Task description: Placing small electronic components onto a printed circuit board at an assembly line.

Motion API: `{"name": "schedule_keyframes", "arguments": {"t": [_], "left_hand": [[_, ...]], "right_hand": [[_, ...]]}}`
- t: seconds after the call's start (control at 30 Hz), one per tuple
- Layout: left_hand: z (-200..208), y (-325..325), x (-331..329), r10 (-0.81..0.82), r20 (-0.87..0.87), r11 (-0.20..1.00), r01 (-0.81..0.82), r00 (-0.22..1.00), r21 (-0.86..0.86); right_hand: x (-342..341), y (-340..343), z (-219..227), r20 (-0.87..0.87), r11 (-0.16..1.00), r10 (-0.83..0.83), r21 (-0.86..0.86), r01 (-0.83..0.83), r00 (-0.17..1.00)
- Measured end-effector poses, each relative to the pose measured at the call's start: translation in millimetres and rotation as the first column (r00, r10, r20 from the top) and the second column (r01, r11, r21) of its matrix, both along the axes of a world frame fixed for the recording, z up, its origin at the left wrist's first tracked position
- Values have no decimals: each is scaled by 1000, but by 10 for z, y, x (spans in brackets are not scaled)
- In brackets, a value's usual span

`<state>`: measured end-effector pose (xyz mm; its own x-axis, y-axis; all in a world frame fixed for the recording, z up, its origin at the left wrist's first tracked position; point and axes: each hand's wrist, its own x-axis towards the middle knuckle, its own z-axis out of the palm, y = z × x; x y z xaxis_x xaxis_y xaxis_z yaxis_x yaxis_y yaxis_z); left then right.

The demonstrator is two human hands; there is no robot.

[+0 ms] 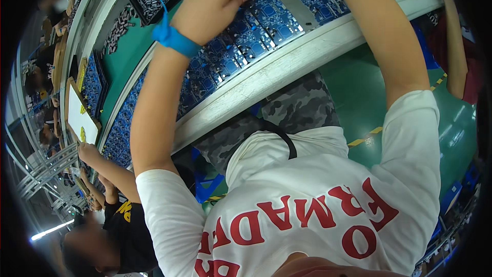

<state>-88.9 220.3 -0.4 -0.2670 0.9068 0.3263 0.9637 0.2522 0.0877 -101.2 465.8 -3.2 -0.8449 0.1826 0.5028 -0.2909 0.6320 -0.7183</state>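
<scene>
My left hand [212, 8], with a blue wrist strap [177, 39] and its cord around the wrist, is over a row of blue circuit boards [256, 26]. Its fingers are curled, thumb and fingertips pressed together just above the boards. Whatever they may hold is hidden or too small to name. The boards carry small silver and white parts and lie side by side along a pale rail [271, 69]. My right forearm reaches across the rail and leaves the picture at the top, so the right hand is out of sight.
Beyond my left hand stands a black tray [148, 21] full of small dark cylindrical parts. More such parts [119, 28] lie loose on the green surface. At left, a co-worker's hand [88, 151] touches a white board [82, 115]. Another person's arm [453, 46] is at far right.
</scene>
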Motion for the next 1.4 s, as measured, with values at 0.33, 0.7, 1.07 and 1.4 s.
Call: {"name": "schedule_keyframes", "arguments": {"t": [0.33, 0.7, 1.07, 1.4], "left_hand": [[16, -437, -758, 477, 170, 858, -499, 862, 124], [-51, -363, -734, 570, -59, 804, -541, 820, 246], [105, -254, -577, 436, 33, 852, -424, 900, 309], [-21, -628, -301, 233, 568, 943, -326, 789, 66]], "right_hand": [[1012, -304, 80, 406, 837, 291, 331, -436, 866], [1086, -384, 88, 360, 793, 227, 471, -386, 905], [1112, -407, 106, 371, 801, 234, 450, -394, 899], [1103, -410, 492, 616, 755, 219, 385, -532, 757]]}}
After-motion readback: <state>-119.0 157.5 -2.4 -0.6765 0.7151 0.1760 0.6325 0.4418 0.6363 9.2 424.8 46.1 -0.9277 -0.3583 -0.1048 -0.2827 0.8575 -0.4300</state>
